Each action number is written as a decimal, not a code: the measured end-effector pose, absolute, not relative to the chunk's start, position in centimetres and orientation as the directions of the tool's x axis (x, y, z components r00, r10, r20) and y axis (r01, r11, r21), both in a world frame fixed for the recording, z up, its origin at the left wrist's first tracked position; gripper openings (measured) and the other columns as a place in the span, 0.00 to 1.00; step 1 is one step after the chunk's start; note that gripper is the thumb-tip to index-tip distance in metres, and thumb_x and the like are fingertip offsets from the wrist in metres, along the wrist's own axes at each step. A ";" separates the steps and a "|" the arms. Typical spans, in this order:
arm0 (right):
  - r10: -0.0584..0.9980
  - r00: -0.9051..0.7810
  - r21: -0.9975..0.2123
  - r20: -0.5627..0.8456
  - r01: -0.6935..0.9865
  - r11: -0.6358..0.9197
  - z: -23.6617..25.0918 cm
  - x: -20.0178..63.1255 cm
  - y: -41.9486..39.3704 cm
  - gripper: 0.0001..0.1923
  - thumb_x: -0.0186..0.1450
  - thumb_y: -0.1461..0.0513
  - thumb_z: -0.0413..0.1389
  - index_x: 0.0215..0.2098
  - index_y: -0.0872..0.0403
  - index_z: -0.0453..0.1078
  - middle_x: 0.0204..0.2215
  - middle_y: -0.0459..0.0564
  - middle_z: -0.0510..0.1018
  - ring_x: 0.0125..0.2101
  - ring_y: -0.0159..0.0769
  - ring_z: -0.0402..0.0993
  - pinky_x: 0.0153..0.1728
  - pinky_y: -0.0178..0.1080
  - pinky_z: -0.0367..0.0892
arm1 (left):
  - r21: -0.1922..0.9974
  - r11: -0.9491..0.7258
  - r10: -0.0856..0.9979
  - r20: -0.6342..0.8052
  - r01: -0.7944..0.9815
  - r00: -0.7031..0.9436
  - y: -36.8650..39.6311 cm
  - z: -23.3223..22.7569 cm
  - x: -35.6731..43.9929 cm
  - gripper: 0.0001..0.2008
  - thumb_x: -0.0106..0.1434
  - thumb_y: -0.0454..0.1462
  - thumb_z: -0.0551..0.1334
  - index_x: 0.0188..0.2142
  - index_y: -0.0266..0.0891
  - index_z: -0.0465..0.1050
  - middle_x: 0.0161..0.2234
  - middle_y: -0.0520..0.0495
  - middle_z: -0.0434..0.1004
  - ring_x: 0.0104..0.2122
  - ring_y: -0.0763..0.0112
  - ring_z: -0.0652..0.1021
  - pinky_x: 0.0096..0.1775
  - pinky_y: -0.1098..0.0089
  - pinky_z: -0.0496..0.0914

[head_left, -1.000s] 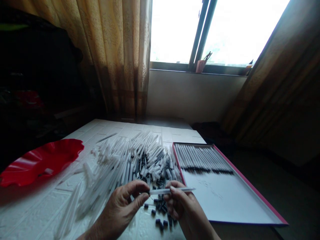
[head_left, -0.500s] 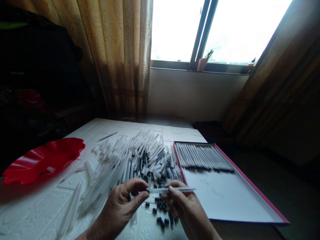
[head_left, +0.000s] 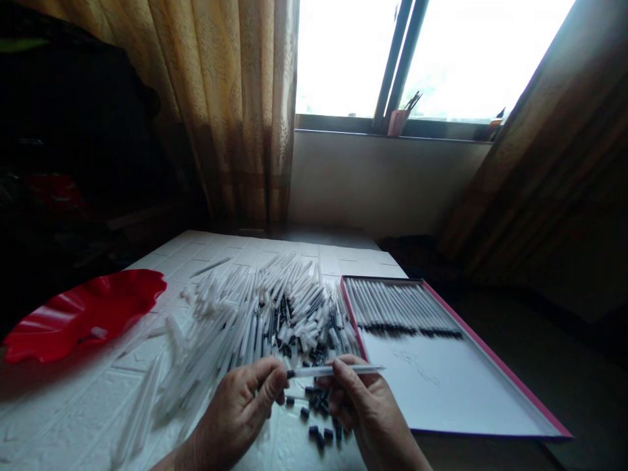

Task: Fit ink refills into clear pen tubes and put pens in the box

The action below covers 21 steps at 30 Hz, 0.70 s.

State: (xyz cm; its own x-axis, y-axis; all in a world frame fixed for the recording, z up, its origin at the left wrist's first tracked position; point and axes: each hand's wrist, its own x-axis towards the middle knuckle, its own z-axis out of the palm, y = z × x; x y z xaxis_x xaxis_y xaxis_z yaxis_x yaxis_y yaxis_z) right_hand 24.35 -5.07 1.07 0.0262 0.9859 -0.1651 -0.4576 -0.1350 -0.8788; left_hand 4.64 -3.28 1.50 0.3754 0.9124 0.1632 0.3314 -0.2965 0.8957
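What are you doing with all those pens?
A person holds one white pen level between both hands: the right hand grips its middle, the left hand pinches its dark end. Below lie small black caps, behind them a heap of pens. A pink-edged tray holds a neat row.

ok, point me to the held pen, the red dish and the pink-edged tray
held pen (head_left: 350,369), head view, on the clear barrel between the hands
red dish (head_left: 98,307), head view, on its inner surface
pink-edged tray (head_left: 441,386), head view, on its bare white floor

A clear pen (head_left: 333,371) between left hand (head_left: 245,409) and right hand (head_left: 360,409) (loose black caps (head_left: 318,409) beneath).
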 end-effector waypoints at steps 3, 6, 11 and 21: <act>0.988 0.031 -0.888 -0.153 -0.443 -0.124 1.1 24.3 -5.0 0.24 0.53 0.46 0.70 0.27 0.57 0.71 0.20 0.47 0.77 0.15 0.25 0.67 0.14 0.25 0.51 | 0.929 -0.215 0.917 0.086 0.302 0.389 -3.3 1.3 4.9 0.28 0.69 0.58 0.49 0.26 0.40 0.68 0.21 0.53 0.66 0.20 0.73 0.69 0.24 0.75 0.63; 0.990 0.044 -0.906 -0.131 -0.411 -0.101 1.1 24.2 -5.1 0.24 0.53 0.46 0.69 0.26 0.57 0.71 0.20 0.48 0.78 0.15 0.25 0.67 0.13 0.25 0.51 | 0.936 -0.201 0.921 0.081 0.290 0.381 -3.2 1.3 5.0 0.26 0.68 0.57 0.52 0.28 0.40 0.68 0.21 0.54 0.66 0.20 0.73 0.69 0.24 0.75 0.63; 0.989 0.043 -0.909 -0.139 -0.402 -0.110 1.0 24.1 -5.2 0.25 0.53 0.45 0.69 0.27 0.57 0.71 0.20 0.48 0.78 0.15 0.25 0.67 0.13 0.25 0.50 | 0.905 -0.286 0.915 0.160 0.314 0.370 -3.1 1.6 4.7 0.20 0.69 0.52 0.55 0.30 0.40 0.70 0.22 0.55 0.66 0.22 0.73 0.68 0.25 0.76 0.64; 0.987 0.035 -0.895 -0.158 -0.428 -0.128 0.0 24.1 -4.8 0.26 0.52 0.43 0.69 0.25 0.56 0.68 0.19 0.46 0.77 0.14 0.23 0.66 0.12 0.24 0.51 | 0.662 -0.612 0.791 0.509 0.432 0.341 -3.0 1.3 4.5 0.03 0.66 0.35 0.61 0.35 0.44 0.74 0.25 0.58 0.77 0.23 0.76 0.77 0.28 0.80 0.66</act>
State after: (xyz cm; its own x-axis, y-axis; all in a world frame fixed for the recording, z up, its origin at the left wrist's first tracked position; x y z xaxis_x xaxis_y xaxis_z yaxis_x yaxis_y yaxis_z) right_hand 24.09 -4.82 0.02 0.0355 0.9867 -0.1584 -0.4277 -0.1283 -0.8948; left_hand 4.54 -3.00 1.34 0.3408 0.7906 0.5087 0.4323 -0.6123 0.6620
